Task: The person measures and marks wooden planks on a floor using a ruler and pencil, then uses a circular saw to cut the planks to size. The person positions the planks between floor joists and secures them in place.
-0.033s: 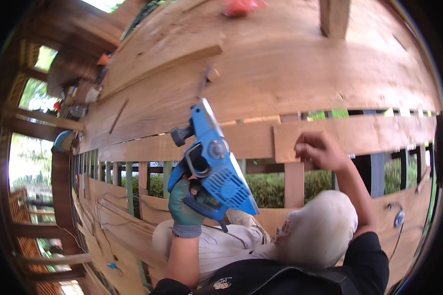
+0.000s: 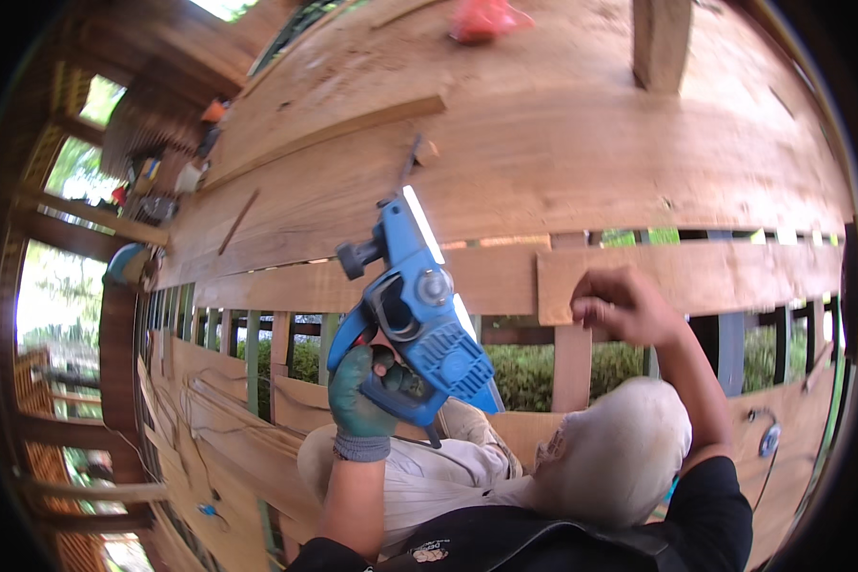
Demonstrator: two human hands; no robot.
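Observation:
A blue electric hand planer (image 2: 436,315) hangs tilted in front of me, its pale flat sole turned to the right. My left hand (image 2: 367,391), in a green glove with a grey cuff, is wrapped round its rear handle. A dark knob (image 2: 357,257) sticks out on the planer's left side. My right hand (image 2: 624,303) is bare and raised, its fingers curled with nothing visible in them. It is nearest the end of a wooden plank (image 2: 677,276), and I cannot tell whether it touches it. My knees in pale trousers (image 2: 620,448) lie below both hands.
Wide wooden boards (image 2: 562,172) spread beyond the planer. On them lie a loose wood strip (image 2: 334,138), a thin dark stick (image 2: 238,221) and a red plastic bag (image 2: 484,21). A wooden post (image 2: 660,48) stands at the far right. Gaps show between slats; a cable lies lower left.
The view has shifted slightly, so the boards and post sit lower in the picture. The planer stays in my left hand, and my right hand remains curled and raised.

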